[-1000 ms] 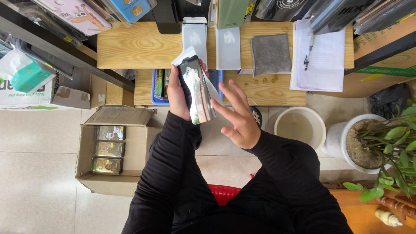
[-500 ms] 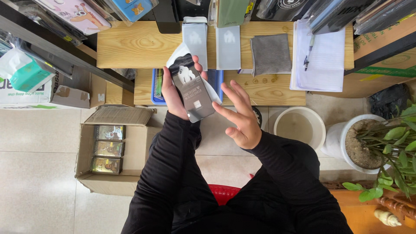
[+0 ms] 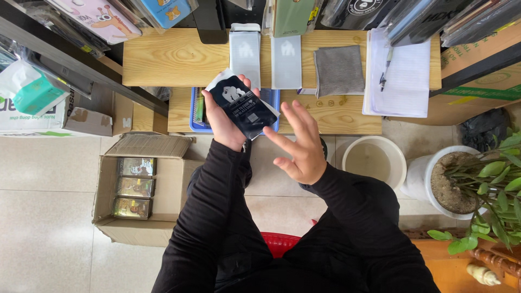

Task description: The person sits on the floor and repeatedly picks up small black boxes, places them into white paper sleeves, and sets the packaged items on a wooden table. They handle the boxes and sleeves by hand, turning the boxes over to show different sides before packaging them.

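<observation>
The left hand [image 3: 223, 120] grips a flat black packet [image 3: 242, 107] with a white figure printed on it, fingers wrapped round its left edge and thumb side, holding it tilted above the near edge of the wooden bench [image 3: 179, 57]. A white sleeve or backing seems to sit behind the packet, though the view is too poor to be sure. The right hand [image 3: 302, 145] hangs just right of the packet with fingers spread wide, holding nothing, its fingertips near the packet's lower corner but apart from it. On the bench, further off, lie two pale flat packets [image 3: 245, 53], a grey cloth [image 3: 338, 70] and a white notepad with a pen [image 3: 397, 78]. Down left on the tiled floor stands an open cardboard box [image 3: 142, 198]; to the right are a white bucket [image 3: 374, 160] and a potted plant [image 3: 461, 182]
</observation>
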